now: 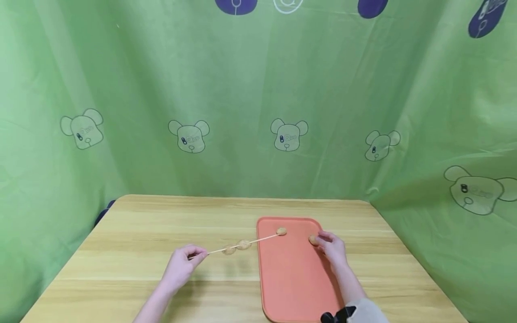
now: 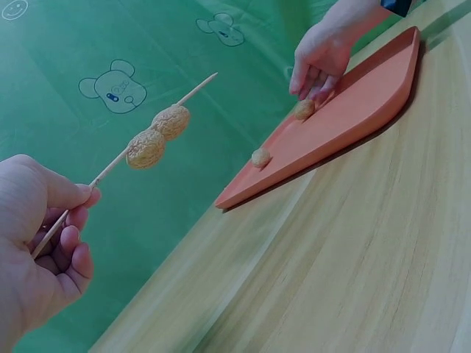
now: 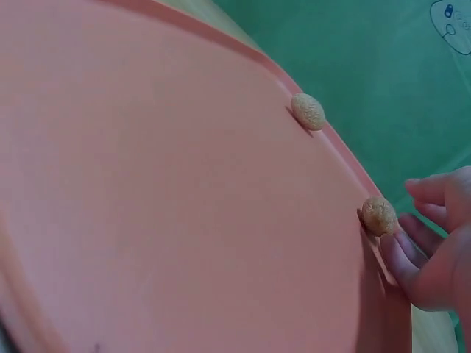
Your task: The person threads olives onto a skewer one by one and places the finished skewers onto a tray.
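1. Our left hand (image 1: 181,264) pinches the thin end of a wooden stick (image 2: 110,163) between thumb and fingers (image 2: 73,220). Two little food balls (image 2: 158,136) sit on the stick, touching each other, near its middle. If we tip the stick down, we think they could slide off the pointed end.

2. The stick hangs above the desk (image 1: 161,224), pointing toward 2 o'clock, with its tip over the orange tray (image 1: 291,278). Our pinch is small, so the stick could spin or drop.

3. Our right hand (image 1: 333,249) reaches a loose ball (image 3: 378,215) by the tray's edge, at about 1 o'clock on the tray. The fingers (image 3: 412,257) are close together and touch it. We cannot tell if they hold it yet. It is round, so it could roll away or hop over the low rim.

4. Another ball (image 1: 281,231) lies at 12 o'clock on the tray, just by the stick's tip. The tip could bump it and push it away.

5. The sharp tip is near our right hand, so it could poke us.
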Available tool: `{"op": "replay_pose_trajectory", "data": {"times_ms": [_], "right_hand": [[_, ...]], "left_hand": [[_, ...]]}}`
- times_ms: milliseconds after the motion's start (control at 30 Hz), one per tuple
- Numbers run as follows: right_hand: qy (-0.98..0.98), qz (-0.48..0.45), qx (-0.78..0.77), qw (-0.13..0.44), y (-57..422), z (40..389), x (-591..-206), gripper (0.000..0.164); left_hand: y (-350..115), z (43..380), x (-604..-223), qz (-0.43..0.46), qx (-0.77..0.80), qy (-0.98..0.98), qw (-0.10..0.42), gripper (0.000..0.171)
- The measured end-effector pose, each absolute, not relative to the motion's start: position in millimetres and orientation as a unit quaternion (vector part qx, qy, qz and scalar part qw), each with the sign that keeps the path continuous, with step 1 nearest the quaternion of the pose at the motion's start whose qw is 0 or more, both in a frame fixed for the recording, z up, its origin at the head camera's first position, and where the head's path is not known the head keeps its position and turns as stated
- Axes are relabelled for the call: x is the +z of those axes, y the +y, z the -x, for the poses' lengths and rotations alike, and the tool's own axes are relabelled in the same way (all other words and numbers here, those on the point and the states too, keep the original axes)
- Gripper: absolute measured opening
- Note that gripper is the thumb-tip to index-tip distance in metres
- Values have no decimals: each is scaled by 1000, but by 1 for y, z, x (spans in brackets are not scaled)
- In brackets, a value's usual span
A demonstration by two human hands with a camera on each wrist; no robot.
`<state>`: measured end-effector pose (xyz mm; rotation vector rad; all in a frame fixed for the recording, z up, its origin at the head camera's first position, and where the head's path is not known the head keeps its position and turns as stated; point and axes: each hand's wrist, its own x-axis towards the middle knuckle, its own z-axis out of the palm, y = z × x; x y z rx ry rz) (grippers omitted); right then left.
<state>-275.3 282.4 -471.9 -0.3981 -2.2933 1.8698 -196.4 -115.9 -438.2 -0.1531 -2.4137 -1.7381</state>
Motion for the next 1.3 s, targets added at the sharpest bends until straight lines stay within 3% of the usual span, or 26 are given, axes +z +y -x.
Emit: {"op": "replay_pose_trajectory", "data": {"times_ms": [633,1033,1300], "right_hand": [[-881,76,441,158,280,281,-485,27],[-889,57,437,123,283,277,-485,32],[-836,65,535,98,281,271,-482,31]], "left_hand": [[-114,195,-442,50,-587,-805,66,5],[-114,197,-445,47,-585,-806,72,5],[-113,197,-446,47,-583,-808,70,5]]}}
